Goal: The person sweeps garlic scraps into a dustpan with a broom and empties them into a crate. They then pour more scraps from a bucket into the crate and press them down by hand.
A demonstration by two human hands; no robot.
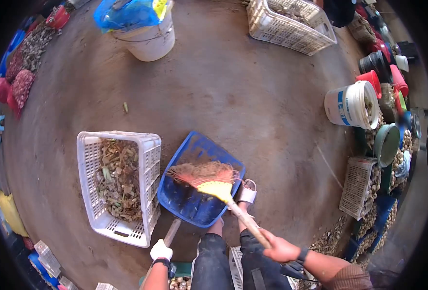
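Note:
My left hand (161, 250), in a white glove, is closed round the handle of a blue dustpan (191, 203). My bare right hand (281, 249) grips the wooden stick of a broom (216, 188) with a yellow head and reddish bristles. The bristles lie over the pan, and brownish dirt shows in it and on them. Just left of the pan stands a white plastic crate (119, 232), partly filled with dry husks and plant scraps (119, 179).
A white bucket (148, 46) with a blue bag stands ahead, and another crate (291, 36) beyond. At right are a labelled white bucket (342, 106), a green basin (387, 145), a small crate (356, 188) and heaped bulbs. Red net sacks (23, 87) lie far left.

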